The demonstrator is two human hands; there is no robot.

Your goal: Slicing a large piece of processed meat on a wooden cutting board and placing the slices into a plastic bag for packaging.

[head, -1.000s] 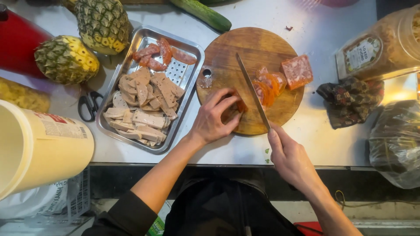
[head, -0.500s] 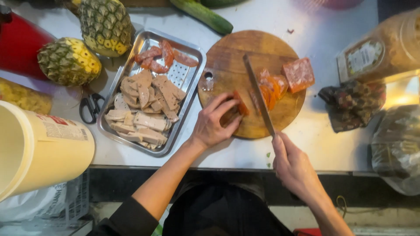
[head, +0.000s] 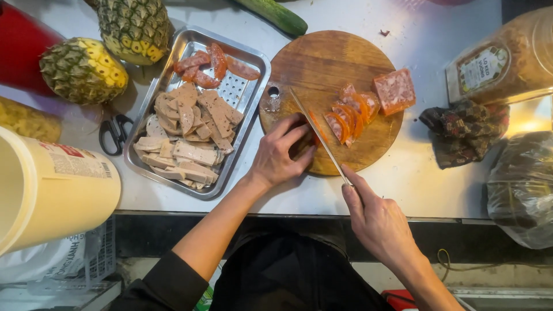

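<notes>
The white worktop (head: 426, 178) is seen from above, w/ a big cream plastic tub (head: 52, 184) lying at the left edge. A round wooden cutting board (head: 322, 63) is set at centre, and a rectangular perforated steel tray (head: 253, 98) is placed just beside it on the left, filled w/ pale grey-brown meat slices (head: 190, 132) and a few red sausage slices (head: 210, 64). Two pineapples (head: 83, 70) are found upper left, near black scissors (head: 114, 131).

The left hand (head: 279, 152) is pressed onto the board, fingers curled over a small reddish piece (head: 315, 138) that is mostly hidden. The right hand (head: 377, 222) is closed round the handle of a long thin-bladed knife (head: 319, 135), whose blade is laid diagonally across the board, just beside the left fingertips. Orange-rimmed pink slices (head: 348, 115) are fanned to the blade's right, w/ a square pink block of cold cut (head: 394, 91) beyond them.
</notes>
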